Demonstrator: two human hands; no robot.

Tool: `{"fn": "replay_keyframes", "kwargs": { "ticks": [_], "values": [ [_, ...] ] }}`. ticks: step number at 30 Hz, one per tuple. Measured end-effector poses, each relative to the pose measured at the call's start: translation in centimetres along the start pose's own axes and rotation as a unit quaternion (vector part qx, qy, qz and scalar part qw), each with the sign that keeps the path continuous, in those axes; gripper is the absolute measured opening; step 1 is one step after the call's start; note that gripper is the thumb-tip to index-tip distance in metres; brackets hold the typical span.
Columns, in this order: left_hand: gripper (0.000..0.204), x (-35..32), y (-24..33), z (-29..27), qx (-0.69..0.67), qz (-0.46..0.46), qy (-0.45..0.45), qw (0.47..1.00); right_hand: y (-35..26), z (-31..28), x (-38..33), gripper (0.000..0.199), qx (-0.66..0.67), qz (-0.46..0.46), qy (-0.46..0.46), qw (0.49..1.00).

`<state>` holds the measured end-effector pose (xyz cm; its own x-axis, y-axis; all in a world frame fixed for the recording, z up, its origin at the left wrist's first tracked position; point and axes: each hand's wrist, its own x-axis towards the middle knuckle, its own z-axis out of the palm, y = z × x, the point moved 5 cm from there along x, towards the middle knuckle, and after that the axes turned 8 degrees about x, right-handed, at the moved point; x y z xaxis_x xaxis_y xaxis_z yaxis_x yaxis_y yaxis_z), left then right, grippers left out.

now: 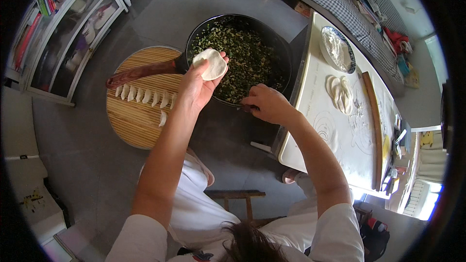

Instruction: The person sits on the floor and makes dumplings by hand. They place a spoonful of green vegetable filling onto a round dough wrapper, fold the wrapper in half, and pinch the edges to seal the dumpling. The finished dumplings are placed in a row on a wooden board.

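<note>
My left hand [196,90] holds a round white dumpling wrapper [213,66] on its fingers, the thumb lying over the edge. It is above the near left side of a black frying pan [287,75] with a brown wooden handle. Chopped green filling [242,43] covers much of the pan's inside. My right hand [268,104] is at the pan's near rim, fingers curled together; a small dark piece shows at the fingertips, too hidden to name. Left of the pan, several folded dumplings [141,95] stand in a row on a round bamboo tray [127,128].
On the right, a white table [303,140] carries a bowl of flour [336,48], a lump of dough [340,94] and a long rolling pin [373,131]. A glass-front cabinet [73,34] stands at the far left. A wooden stool [235,195] is near my legs.
</note>
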<state>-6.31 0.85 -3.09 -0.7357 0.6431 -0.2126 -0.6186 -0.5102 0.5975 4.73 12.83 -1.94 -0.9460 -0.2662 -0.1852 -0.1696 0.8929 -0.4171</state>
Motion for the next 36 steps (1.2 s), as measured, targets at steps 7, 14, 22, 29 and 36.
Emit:
{"fn": "replay_keyframes", "kwargs": {
  "ticks": [7,14,22,29,36],
  "values": [
    [0.044,0.3,-0.9,-1.0,-0.045,-0.027,0.032,0.998,2.7,-2.7,0.0,0.015,0.055,0.042,0.167,0.984],
    [0.043,0.6,-1.1,-1.4,-0.037,-0.02,0.102,0.994,7.5,-2.1,2.6,0.032,0.185,0.242,0.32,0.897],
    [0.041,0.8,-1.7,-2.3,-0.041,-0.037,0.149,0.987,7.7,-2.1,1.3,0.034,0.412,0.25,0.394,0.782],
    [0.036,1.0,-2.5,-1.9,-0.045,-0.048,0.156,0.986,6.6,-4.3,-1.0,0.031,0.531,0.233,0.423,0.696],
    [0.029,1.2,-4.1,-0.6,-0.104,-0.052,0.11,0.987,1.8,-5.6,-2.2,0.025,0.502,0.162,0.441,0.726]
  ]
}}
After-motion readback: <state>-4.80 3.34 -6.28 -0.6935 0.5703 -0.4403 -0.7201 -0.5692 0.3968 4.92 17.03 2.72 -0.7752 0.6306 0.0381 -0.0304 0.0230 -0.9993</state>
